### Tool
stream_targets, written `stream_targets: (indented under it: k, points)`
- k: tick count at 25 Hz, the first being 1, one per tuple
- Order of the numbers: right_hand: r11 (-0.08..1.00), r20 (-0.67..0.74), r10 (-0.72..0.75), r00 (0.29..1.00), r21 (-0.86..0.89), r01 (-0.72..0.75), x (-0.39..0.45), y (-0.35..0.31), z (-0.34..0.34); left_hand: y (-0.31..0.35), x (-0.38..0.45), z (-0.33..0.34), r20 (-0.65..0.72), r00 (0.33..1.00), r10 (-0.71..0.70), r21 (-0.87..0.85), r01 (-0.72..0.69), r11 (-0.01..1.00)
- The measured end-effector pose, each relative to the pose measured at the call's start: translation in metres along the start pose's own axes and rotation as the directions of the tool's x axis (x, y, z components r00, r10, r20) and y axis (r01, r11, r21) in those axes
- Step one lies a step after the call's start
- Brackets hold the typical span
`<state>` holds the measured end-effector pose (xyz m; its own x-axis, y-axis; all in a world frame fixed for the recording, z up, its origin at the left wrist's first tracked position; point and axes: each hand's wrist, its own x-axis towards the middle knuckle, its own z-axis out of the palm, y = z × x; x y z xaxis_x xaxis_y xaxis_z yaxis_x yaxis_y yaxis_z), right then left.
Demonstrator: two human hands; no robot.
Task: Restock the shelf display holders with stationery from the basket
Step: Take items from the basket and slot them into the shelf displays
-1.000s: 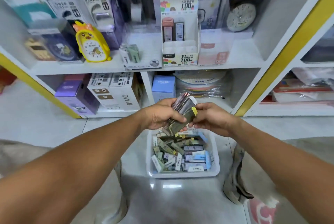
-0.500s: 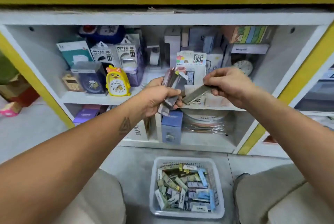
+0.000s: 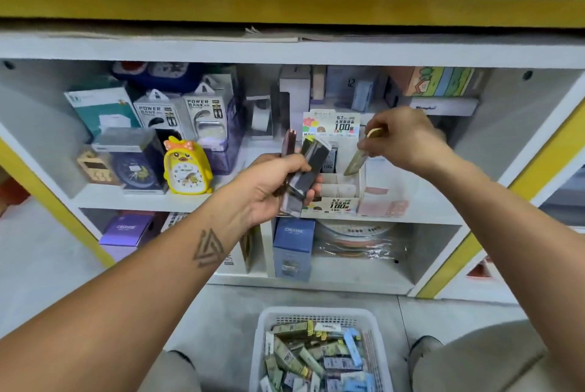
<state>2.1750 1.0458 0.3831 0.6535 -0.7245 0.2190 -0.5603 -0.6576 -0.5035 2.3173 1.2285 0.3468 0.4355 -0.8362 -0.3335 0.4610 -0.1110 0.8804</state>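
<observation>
I am doing the putting-in step of the job. My right hand point(image 3: 408, 143) is pinching one thin green-gold pack point(image 3: 357, 159) by its top end, with my fingers curled around it. The pack is hanging tilted, and its bottom tip is just going into the white display holder point(image 3: 340, 192) on the shelf point(image 3: 133, 198). The holder is sitting at about 1 o'clock from my left hand.

My left hand point(image 3: 269, 185) is gripping a little bunch of packs point(image 3: 305, 170) (some dark, one reddish brown at the back), with my fingers wrapped around them. The bunch is standing up, just in front of the holder's left side.

The white basket point(image 3: 264, 337) is sitting on the floor at 6 o'clock, between my knees. It is still holding lots of packs, green, white and blue, so I think much of the job is left.

Next, I think I am going to need to stand the pack up straighter and slide it down into one slot near the holder's right side. I cannot tell how full that slot is. Then my right hand is going to need another pack from the bunch. If I am pushing at a slant, the pack may catch on the thin cardboard wall.
</observation>
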Motion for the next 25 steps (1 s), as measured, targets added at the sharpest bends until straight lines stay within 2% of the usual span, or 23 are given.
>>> stream_targets:
  k: [7,10,15,17,20,22,23,24,25]
  points:
    - [0.949,0.002,-0.233,0.973,-0.217,0.228,0.014,0.007,0.017,0.005,0.018,0.015,-0.037,0.999,0.006,-0.021,-0.007,1.0]
    - [0.934,0.048,-0.239,0.97,-0.264,0.243,0.016,0.009,0.025,0.006,0.021,0.012,-0.064,0.998,-0.01,-0.06,0.006,0.998]
    - [0.955,-0.025,-0.258,0.966,-0.156,0.251,0.022,0.012,0.033,0.005,0.02,0.004,-0.068,0.997,-0.035,-0.066,0.031,0.997]
    - [0.949,0.001,-0.275,0.962,-0.16,0.271,0.023,0.013,0.038,0.003,0.02,0.003,-0.062,0.997,-0.037,-0.063,0.033,0.997]
    - [0.902,0.066,-0.283,0.957,-0.321,0.289,0.022,0.013,0.048,0.003,0.019,0.003,-0.045,0.998,-0.031,-0.048,0.029,0.998]
    - [0.876,-0.024,-0.294,0.956,-0.406,0.259,0.022,0.01,0.052,0.005,0.019,0.003,-0.036,0.999,-0.024,-0.049,0.022,0.999]
    - [0.896,-0.087,-0.292,0.952,-0.374,0.24,0.022,0.007,0.052,0.006,0.02,0.004,-0.031,0.999,-0.023,-0.053,0.021,0.998]
    - [0.947,-0.129,-0.249,0.96,-0.238,0.214,0.022,0.001,0.052,0.006,0.02,0.005,-0.028,0.999,-0.02,-0.057,0.019,0.998]
    - [0.987,-0.12,-0.156,0.98,0.002,0.158,0.021,-0.005,0.052,0.006,0.019,0.006,-0.025,1.0,-0.017,-0.061,0.016,0.998]
